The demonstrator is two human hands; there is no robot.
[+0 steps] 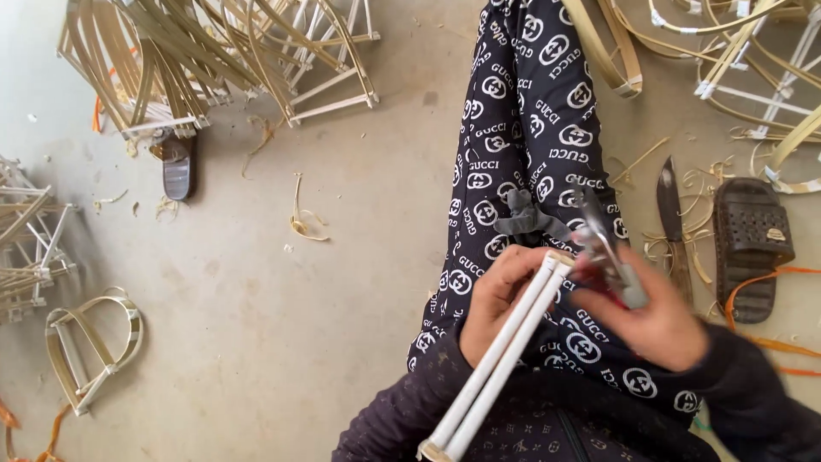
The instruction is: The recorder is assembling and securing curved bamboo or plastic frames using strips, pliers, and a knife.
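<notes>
A craft workshop floor: heaps of bent bamboo-strip frames [214,60], shavings [304,222] and a knife [671,210] on bare concrete [342,325]

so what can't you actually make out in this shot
- Metal tool in the right hand: motion blur hides its type and its jaws.
- White sticks in the left hand: lower ends cut off by the bottom edge.
- Knife on the floor: handle hidden behind the right hand.
- Bamboo frames: cropped by the top edge.
</notes>
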